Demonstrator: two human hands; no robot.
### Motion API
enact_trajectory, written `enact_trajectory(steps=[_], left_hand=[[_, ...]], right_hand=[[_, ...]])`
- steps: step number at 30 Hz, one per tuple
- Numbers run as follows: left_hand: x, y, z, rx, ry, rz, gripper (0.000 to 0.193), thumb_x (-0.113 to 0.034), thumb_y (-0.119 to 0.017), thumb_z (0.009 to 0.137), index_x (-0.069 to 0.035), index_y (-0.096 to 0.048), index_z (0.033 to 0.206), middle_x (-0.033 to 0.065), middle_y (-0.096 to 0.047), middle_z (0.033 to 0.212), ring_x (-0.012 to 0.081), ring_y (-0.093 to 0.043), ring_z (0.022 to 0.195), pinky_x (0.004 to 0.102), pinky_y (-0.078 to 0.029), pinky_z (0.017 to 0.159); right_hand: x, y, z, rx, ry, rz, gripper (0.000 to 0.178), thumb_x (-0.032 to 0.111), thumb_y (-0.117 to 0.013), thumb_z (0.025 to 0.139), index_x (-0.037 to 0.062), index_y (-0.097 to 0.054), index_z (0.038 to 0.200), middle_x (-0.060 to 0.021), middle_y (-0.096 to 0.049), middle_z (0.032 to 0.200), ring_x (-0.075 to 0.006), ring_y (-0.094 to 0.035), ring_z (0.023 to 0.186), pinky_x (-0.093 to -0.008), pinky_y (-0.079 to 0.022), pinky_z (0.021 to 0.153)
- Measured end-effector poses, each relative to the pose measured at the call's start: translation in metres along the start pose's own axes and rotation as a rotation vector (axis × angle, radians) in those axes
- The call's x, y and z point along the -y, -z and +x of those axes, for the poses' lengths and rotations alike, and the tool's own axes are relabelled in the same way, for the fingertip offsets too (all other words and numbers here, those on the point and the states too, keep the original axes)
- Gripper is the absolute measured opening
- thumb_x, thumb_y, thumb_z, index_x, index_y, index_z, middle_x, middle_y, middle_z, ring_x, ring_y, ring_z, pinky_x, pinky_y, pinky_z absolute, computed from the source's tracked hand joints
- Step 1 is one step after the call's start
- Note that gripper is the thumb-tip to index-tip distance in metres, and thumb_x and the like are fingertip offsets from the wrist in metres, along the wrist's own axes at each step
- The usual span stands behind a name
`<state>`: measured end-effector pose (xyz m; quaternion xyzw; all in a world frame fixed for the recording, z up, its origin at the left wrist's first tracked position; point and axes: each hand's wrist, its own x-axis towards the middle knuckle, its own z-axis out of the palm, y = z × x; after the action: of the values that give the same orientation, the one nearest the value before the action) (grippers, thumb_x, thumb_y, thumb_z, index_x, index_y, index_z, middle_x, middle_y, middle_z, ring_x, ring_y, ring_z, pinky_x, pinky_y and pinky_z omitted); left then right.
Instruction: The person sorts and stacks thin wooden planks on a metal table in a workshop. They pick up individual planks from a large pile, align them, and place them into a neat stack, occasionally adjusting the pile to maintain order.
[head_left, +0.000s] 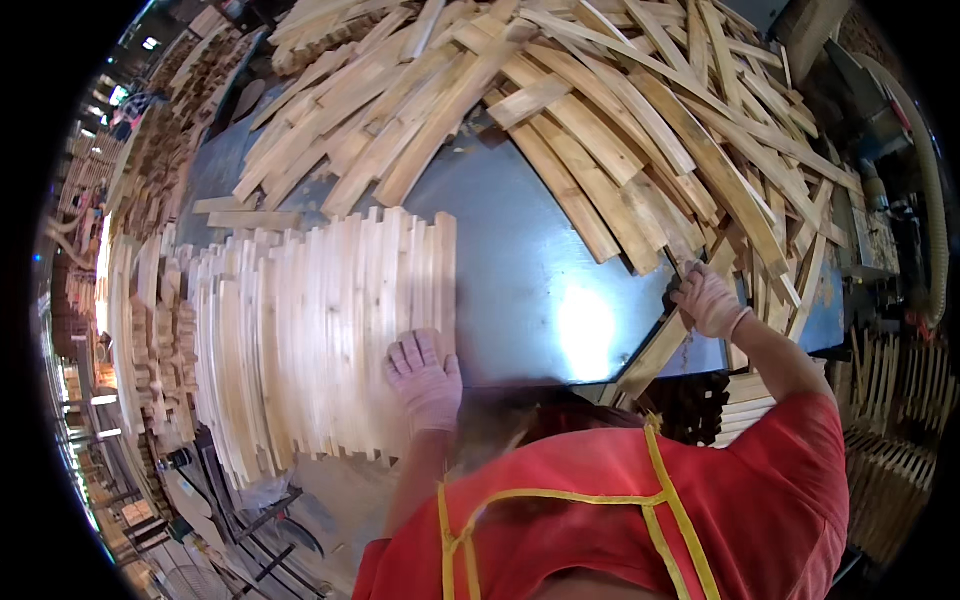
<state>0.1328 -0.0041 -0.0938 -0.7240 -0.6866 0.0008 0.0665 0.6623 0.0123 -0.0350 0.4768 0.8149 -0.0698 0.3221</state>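
My left hand [426,382], in a pale work glove, lies with its fingers stretched out over the near right end of a row of light wooden strips [320,320]. These strips lie side by side and run away from me, with uneven ends. My right hand [710,302], also gloved, is curled round the near end of a wooden strip [672,228] at the edge of the right-hand pile. The fingertips are partly hidden there. Just below that hand another wooden board [655,355] slants past the table's front edge.
The blue-grey metal table [510,270] reflects a bright light. Loose boards [400,120] are heaped at the back left, and a crossed pile of strips [740,120] covers the back right. Stacked wood [150,340] stands at the left. A pale hose [930,200] hangs at far right.
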Motion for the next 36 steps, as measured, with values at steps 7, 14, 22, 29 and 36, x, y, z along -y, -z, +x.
enact_trajectory(steps=[7, 14, 22, 29, 36], left_hand=[[0.01, 0.018, -0.005, 0.072, -0.033, -0.179, 0.081, -0.05, -0.07, 0.09, -0.005, -0.047, 0.153, 0.0168, -0.047, 0.153, 0.0397, -0.038, 0.145, 0.0589, -0.023, 0.126], [0.02, -0.004, -0.009, 0.039, -0.18, -0.324, 0.09, -0.06, -0.07, 0.089, -0.005, -0.047, 0.157, 0.0174, -0.047, 0.156, 0.0379, -0.035, 0.149, 0.06, -0.019, 0.127], [0.005, 0.027, -0.005, 0.069, -0.228, -0.242, 0.073, -0.035, -0.077, 0.078, -0.009, -0.054, 0.143, 0.0157, -0.051, 0.137, 0.0376, -0.043, 0.137, 0.0598, -0.027, 0.122], [0.003, 0.02, -0.001, -0.034, -0.21, -0.281, 0.071, -0.023, -0.075, 0.072, -0.013, -0.057, 0.141, 0.0146, -0.054, 0.138, 0.0389, -0.047, 0.134, 0.0611, -0.033, 0.118], [0.0, 0.03, -0.004, 0.033, -0.178, -0.307, 0.067, -0.022, -0.073, 0.074, -0.01, -0.059, 0.14, 0.0154, -0.054, 0.142, 0.0399, -0.047, 0.136, 0.0621, -0.033, 0.118]], right_hand=[[0.089, 0.173, 0.018, -0.226, -0.183, 1.382, 0.077, 0.046, -0.073, 0.086, -0.0011, -0.057, 0.145, -0.0215, -0.073, 0.114, -0.033, -0.071, 0.103, -0.0434, -0.057, 0.094], [0.234, 0.124, 0.197, -0.311, 0.096, 0.975, 0.048, 0.046, -0.055, 0.097, 0.007, -0.075, 0.117, -0.0294, -0.073, 0.118, -0.0483, -0.069, 0.111, -0.0533, -0.053, 0.098], [0.128, 0.208, 0.213, -0.337, 0.088, 1.001, 0.051, 0.034, -0.07, 0.097, 0.0063, -0.063, 0.14, -0.0178, -0.076, 0.122, -0.026, -0.071, 0.111, -0.0428, -0.054, 0.101], [-0.097, 0.259, 0.25, -0.666, -0.432, 0.071, 0.079, 0.036, -0.077, 0.088, 0.0036, -0.048, 0.154, -0.0174, -0.053, 0.155, -0.0339, -0.048, 0.145, -0.0438, -0.043, 0.117], [-0.106, 0.27, 0.206, -0.376, -0.306, 0.589, 0.069, 0.036, -0.082, 0.089, 0.0149, -0.059, 0.151, -0.0148, -0.073, 0.128, -0.0331, -0.07, 0.116, -0.0396, -0.054, 0.1]])
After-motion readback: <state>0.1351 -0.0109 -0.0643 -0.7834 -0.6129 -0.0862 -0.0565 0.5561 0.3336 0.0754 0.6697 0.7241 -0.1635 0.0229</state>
